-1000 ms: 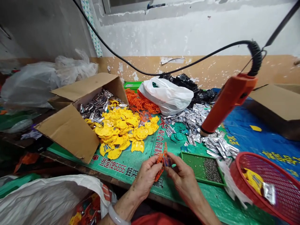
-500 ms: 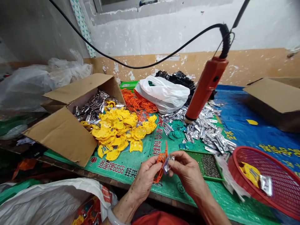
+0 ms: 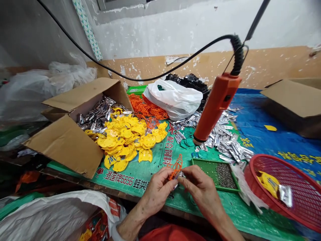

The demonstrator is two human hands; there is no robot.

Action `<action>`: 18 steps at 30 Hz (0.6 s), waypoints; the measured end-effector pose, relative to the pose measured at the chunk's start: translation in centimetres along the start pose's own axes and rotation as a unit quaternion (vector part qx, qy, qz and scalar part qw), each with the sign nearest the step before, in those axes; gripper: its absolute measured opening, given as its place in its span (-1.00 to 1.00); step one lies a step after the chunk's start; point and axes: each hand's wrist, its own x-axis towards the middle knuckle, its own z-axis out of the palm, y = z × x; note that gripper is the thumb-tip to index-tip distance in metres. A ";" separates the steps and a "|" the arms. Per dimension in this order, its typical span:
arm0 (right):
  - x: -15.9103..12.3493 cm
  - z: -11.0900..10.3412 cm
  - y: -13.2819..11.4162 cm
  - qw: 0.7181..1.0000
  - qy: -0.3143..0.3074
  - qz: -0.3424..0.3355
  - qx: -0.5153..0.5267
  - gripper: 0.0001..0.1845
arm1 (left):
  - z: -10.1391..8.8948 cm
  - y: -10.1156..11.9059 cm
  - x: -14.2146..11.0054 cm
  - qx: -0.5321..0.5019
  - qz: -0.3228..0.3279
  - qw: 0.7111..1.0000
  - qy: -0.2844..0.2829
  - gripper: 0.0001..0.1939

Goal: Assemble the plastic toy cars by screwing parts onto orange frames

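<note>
pinching orange plastic lattice between left hand and right hand

an open cardboard box holds yellow plastic pieces and silver clips; nearby sit a white plastic bag, a green perforated tray of metal bits, a red basket and a hanging orange handheld tool.

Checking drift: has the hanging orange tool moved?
Yes, leftward: the tip of the orange corded tool now lines up with the left end of the green mesh tray, not its middle.
</note>
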 end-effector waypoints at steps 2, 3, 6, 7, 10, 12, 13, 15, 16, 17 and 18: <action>-0.1 -0.3 -0.1 0.999 -0.031 0.033 -0.005 -0.75 | 0.0 0.0 -0.1 0.013 -0.005 1.000 -0.003 -0.82; -0.2 -0.4 -0.3 0.998 -0.041 0.053 0.006 -0.72 | 0.1 -0.1 -0.1 0.018 -0.006 1.000 -0.003 -0.82; -0.3 -0.8 -1.0 0.995 -0.047 0.077 0.033 -0.71 | 0.1 -0.2 -0.3 0.019 -0.002 1.000 -0.006 -0.82; -0.4 -0.9 -1.1 0.995 -0.051 0.074 0.037 -0.73 | 0.1 -0.2 -0.3 0.018 0.002 1.000 -0.010 -0.81; -0.7 -1.4 -1.2 0.996 -0.072 0.046 0.031 -0.80 | 0.0 0.0 -0.4 0.043 0.021 0.998 -0.035 -0.79; -0.9 -1.6 -1.0 0.996 -0.084 0.010 0.014 -0.85 | -0.2 0.0 -0.5 0.081 0.044 0.995 -0.048 -0.76; -1.1 -1.7 -0.9 0.996 -0.087 -0.008 0.006 -0.87 | -0.2 0.0 -0.6 0.102 0.060 0.992 -0.049 -0.75; -1.3 -1.9 -0.6 0.995 -0.090 -0.033 -0.007 -0.88 | -0.3 -0.1 -0.8 0.139 0.096 0.984 -0.048 -0.73; -1.4 -2.0 -0.5 0.995 -0.089 -0.042 -0.011 -0.88 | -0.3 -0.1 -0.9 0.158 0.115 0.979 -0.049 -0.72; -1.5 -2.1 -0.5 0.995 -0.088 -0.052 -0.015 -0.89 | -0.3 -0.2 -0.9 0.178 0.133 0.974 -0.050 -0.71; -1.5 -2.1 -0.4 0.994 -0.086 -0.065 -0.019 -0.89 | -0.3 -0.3 -1.0 0.199 0.150 0.967 -0.054 -0.71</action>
